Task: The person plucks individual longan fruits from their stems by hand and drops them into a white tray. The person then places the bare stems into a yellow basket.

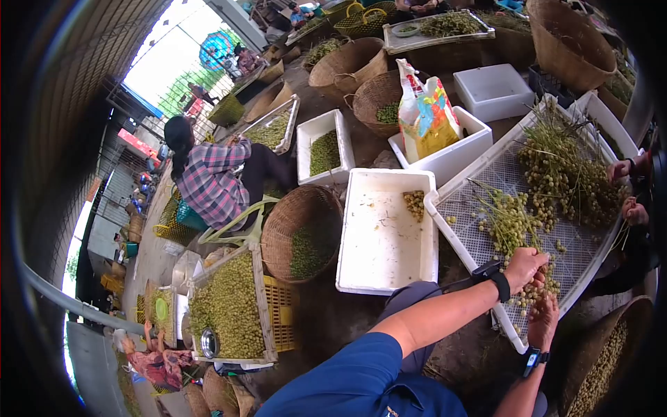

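Observation:
A bunch of small round yellow-green fruits (522,297) on thin stems is between my two hands, over the near corner of a white mesh tray (472,201). My left hand (522,270), with a black band at the wrist, has its fingers curled on the fruit. Just below it, my right hand (543,321), wearing a watch, is closed around the bunch's lower side. What lies inside the fingers is partly hidden. More stemmed fruit clusters (563,163) are heaped on the tray's far half, with a few loose fruits on the mesh.
Left of the tray stands a white foam box (385,236) with a few fruits in one corner. Another foam box holds a printed bag (427,115). A wicker basket (278,236) and a fruit-filled tray (229,309) stand further left. A co-worker's hands (629,191) are at the tray's right edge.

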`<act>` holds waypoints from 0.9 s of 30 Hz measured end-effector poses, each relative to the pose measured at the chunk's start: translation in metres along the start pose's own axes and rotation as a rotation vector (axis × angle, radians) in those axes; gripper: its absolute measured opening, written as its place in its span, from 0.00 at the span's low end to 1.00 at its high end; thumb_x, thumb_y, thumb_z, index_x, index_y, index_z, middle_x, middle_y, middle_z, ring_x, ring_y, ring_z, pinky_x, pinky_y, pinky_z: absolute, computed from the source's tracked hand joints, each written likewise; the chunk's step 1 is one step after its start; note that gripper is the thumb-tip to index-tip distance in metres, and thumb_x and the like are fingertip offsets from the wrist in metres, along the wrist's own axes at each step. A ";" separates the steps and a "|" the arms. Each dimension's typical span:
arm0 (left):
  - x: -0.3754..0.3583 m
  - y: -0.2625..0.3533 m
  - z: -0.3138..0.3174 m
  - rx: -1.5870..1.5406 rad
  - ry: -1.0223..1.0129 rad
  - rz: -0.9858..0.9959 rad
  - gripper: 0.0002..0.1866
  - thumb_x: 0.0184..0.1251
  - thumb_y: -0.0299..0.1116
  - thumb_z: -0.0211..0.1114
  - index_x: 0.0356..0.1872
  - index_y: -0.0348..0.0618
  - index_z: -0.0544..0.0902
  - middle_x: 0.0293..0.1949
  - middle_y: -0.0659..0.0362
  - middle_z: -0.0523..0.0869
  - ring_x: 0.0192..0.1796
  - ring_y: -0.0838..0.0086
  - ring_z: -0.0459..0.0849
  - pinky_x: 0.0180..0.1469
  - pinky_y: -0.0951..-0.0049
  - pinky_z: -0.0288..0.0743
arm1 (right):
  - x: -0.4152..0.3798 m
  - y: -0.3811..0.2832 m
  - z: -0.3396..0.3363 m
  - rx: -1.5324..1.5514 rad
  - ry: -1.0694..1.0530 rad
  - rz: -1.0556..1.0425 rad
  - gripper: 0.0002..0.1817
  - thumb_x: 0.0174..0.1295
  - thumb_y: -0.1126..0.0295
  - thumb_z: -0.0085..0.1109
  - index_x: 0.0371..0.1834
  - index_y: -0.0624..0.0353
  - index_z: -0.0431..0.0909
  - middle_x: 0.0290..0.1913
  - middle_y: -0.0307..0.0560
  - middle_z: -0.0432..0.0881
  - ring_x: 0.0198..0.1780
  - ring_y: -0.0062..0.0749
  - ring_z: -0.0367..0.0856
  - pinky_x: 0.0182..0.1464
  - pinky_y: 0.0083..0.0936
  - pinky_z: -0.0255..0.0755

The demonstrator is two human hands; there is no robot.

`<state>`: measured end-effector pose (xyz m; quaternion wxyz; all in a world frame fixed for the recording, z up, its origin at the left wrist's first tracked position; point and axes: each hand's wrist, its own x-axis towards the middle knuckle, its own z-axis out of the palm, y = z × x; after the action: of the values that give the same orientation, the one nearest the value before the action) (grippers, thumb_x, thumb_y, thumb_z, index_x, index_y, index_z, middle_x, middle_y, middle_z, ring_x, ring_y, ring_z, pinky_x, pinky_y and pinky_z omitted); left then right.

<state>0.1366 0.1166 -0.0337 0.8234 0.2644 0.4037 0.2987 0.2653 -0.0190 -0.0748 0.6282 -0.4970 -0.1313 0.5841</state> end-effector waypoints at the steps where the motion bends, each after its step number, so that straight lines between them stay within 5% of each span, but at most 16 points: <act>1: -0.002 0.003 -0.001 0.021 0.004 0.045 0.15 0.73 0.42 0.65 0.36 0.39 0.77 0.26 0.61 0.81 0.22 0.78 0.82 0.20 0.75 0.78 | 0.002 0.002 -0.004 -0.018 0.016 0.001 0.11 0.69 0.61 0.62 0.48 0.53 0.78 0.31 0.31 0.77 0.26 0.14 0.72 0.24 0.14 0.64; 9: -0.007 0.024 -0.009 -0.138 0.042 0.080 0.15 0.74 0.44 0.64 0.36 0.42 0.77 0.27 0.60 0.82 0.23 0.78 0.83 0.21 0.77 0.78 | -0.003 -0.010 -0.004 0.099 0.108 -0.036 0.14 0.70 0.58 0.61 0.52 0.54 0.78 0.35 0.33 0.79 0.29 0.17 0.75 0.27 0.13 0.66; 11: -0.008 0.024 -0.011 -0.175 0.004 0.063 0.14 0.73 0.43 0.65 0.35 0.42 0.78 0.27 0.59 0.82 0.24 0.77 0.83 0.22 0.76 0.79 | 0.001 -0.021 0.002 -0.118 0.038 -0.005 0.17 0.69 0.67 0.60 0.59 0.58 0.76 0.48 0.37 0.82 0.47 0.21 0.80 0.43 0.19 0.76; 12: -0.007 0.018 -0.016 -0.209 -0.104 0.132 0.13 0.72 0.40 0.65 0.32 0.42 0.78 0.25 0.59 0.80 0.23 0.74 0.82 0.21 0.74 0.76 | 0.004 -0.021 0.001 -0.404 0.016 -0.032 0.24 0.67 0.70 0.59 0.67 0.61 0.71 0.57 0.43 0.82 0.55 0.27 0.81 0.54 0.23 0.76; 14: -0.007 0.019 -0.019 -0.042 -0.086 0.186 0.09 0.71 0.37 0.66 0.34 0.42 0.82 0.28 0.58 0.82 0.31 0.74 0.85 0.30 0.74 0.82 | -0.020 -0.047 0.047 -0.465 -0.174 -0.162 0.33 0.64 0.67 0.62 0.73 0.65 0.65 0.64 0.53 0.77 0.65 0.39 0.76 0.65 0.31 0.70; 16: 0.000 0.021 -0.018 -0.124 -0.037 -0.044 0.06 0.69 0.34 0.68 0.38 0.44 0.83 0.31 0.59 0.83 0.30 0.72 0.84 0.32 0.74 0.82 | -0.017 -0.044 0.041 -0.509 -0.139 -0.062 0.39 0.64 0.56 0.67 0.73 0.63 0.64 0.69 0.55 0.71 0.65 0.37 0.74 0.63 0.32 0.71; 19: -0.002 0.016 -0.012 -0.102 -0.059 -0.126 0.10 0.73 0.37 0.66 0.42 0.39 0.83 0.36 0.57 0.85 0.35 0.69 0.88 0.29 0.74 0.82 | -0.020 -0.037 0.041 -0.352 -0.141 -0.046 0.39 0.67 0.43 0.61 0.71 0.63 0.68 0.64 0.53 0.75 0.62 0.35 0.76 0.61 0.31 0.72; 24: -0.017 -0.004 0.005 0.027 -0.121 -0.160 0.11 0.74 0.38 0.65 0.43 0.39 0.83 0.35 0.58 0.86 0.32 0.74 0.87 0.29 0.75 0.85 | -0.019 -0.027 0.036 -0.089 -0.085 0.016 0.29 0.69 0.47 0.61 0.62 0.59 0.76 0.55 0.43 0.83 0.53 0.26 0.80 0.51 0.27 0.77; 26: -0.020 -0.003 0.007 0.088 -0.110 -0.152 0.12 0.74 0.38 0.65 0.43 0.38 0.83 0.35 0.58 0.86 0.30 0.77 0.86 0.29 0.76 0.85 | -0.022 -0.030 0.035 -0.025 -0.094 0.091 0.21 0.70 0.50 0.63 0.51 0.58 0.81 0.40 0.37 0.84 0.38 0.20 0.80 0.38 0.20 0.75; 27: -0.020 0.000 0.007 0.089 -0.111 -0.156 0.12 0.74 0.38 0.65 0.43 0.38 0.83 0.35 0.58 0.86 0.30 0.77 0.86 0.29 0.76 0.85 | -0.022 -0.030 0.031 -0.023 -0.090 0.092 0.21 0.70 0.50 0.63 0.51 0.58 0.81 0.40 0.37 0.84 0.38 0.20 0.80 0.38 0.20 0.75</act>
<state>0.1321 0.1012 -0.0193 0.8527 0.2846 0.3896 0.2001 0.2543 -0.0183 -0.0277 0.5884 -0.4830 -0.1432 0.6325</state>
